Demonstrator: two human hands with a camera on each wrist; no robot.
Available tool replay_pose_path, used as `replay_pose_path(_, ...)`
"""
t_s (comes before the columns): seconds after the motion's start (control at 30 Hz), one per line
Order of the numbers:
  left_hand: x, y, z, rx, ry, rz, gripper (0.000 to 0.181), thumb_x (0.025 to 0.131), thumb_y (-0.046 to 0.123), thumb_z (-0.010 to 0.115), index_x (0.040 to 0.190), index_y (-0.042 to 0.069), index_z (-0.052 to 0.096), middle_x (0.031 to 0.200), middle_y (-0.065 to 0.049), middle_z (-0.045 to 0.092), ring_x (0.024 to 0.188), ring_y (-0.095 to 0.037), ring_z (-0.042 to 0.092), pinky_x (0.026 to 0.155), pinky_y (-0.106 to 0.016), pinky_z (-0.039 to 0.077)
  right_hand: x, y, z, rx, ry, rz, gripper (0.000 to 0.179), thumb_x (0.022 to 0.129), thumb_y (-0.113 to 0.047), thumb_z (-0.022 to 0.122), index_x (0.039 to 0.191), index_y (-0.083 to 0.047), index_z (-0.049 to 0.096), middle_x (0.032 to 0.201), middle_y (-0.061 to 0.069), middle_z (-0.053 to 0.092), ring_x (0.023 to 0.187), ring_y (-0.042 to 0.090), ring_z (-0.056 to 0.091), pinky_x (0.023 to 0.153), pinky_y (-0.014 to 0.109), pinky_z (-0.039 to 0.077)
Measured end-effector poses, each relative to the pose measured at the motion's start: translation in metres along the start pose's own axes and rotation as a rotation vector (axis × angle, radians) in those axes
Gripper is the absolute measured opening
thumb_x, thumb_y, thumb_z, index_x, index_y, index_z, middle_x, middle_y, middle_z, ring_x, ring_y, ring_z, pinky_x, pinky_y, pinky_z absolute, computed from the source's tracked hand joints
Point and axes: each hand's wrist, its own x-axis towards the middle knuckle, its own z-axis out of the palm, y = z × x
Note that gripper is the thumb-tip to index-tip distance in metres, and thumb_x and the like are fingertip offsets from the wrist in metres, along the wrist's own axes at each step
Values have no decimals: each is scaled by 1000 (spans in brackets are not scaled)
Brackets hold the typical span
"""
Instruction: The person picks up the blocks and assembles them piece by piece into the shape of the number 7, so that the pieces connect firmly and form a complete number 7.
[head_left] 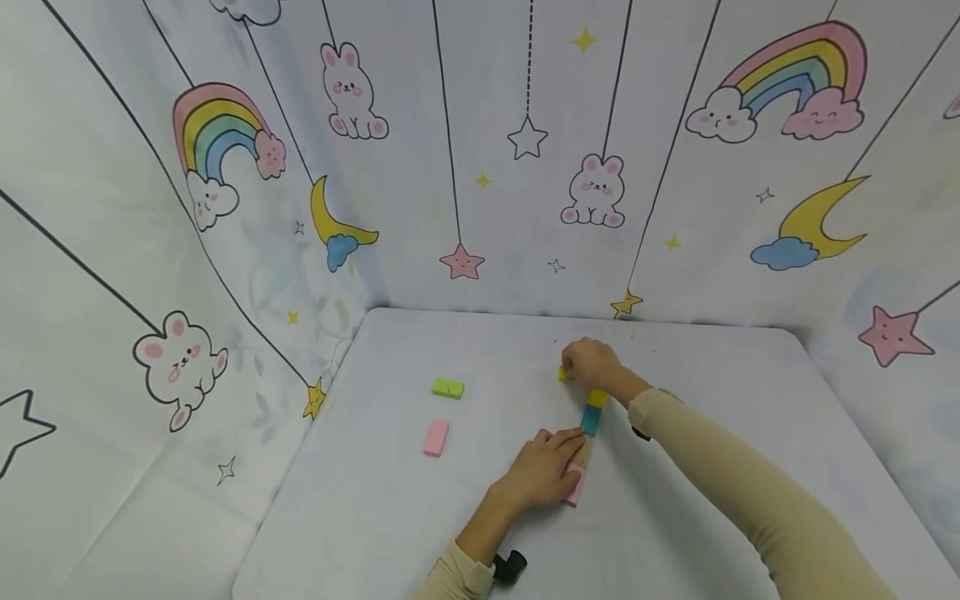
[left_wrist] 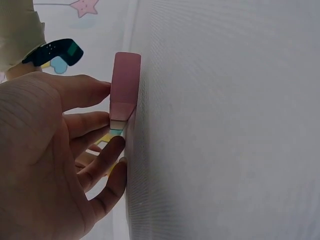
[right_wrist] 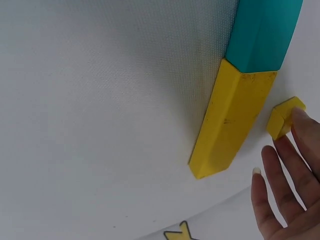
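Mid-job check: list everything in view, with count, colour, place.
Table: 1, white, under the blocks.
Green block: 1, green, table's left side.
Loose pink block: 1, pink, nearer than green.
Row pink block: 1, pink, row's near end.
Tan block: 1, tan, second in row.
Teal block: 1, teal, third.
Row yellow block: 1, yellow, far end.
Held yellow block: 1, yellow, left of row.
Backdrop: count unclear, white, around table.
Wrist devices: 2, black, one per wrist.
Sleeves: 2, beige, both arms.
Left hand: 1, on row's near half.
Right hand: 1, pinching held block.
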Motion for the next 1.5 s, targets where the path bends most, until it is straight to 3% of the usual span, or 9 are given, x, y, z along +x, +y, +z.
replay_pose_path(0.6,0,0,-2,3,3,-7,55,101,30,59,154,17,53,161,9,45,119,-17,53,83,-26,46,-1,12,-3,32,43,63,8,93,-18,80,96,-11,78,94,4,73,77,20,60,68,33,53)
replay_pose_path(1.1,1,-1,1,23,14,7,55,100,30,60,154,18,53,160,9,47,118,-17,54,83,-25,46,2,35,-8,42,15,74,7,93,-16,79,95,-10,78,92,5,74,74,19,60,65,32,52)
replay_pose_path(1.5,1,0,0,9,-1,-3,56,101,32,59,155,19,52,162,11,44,119,-16,53,84,-25,46,-2,39,-12,65,29,110,7,93,-16,78,95,-9,78,90,5,73,73,20,60,68,34,51)
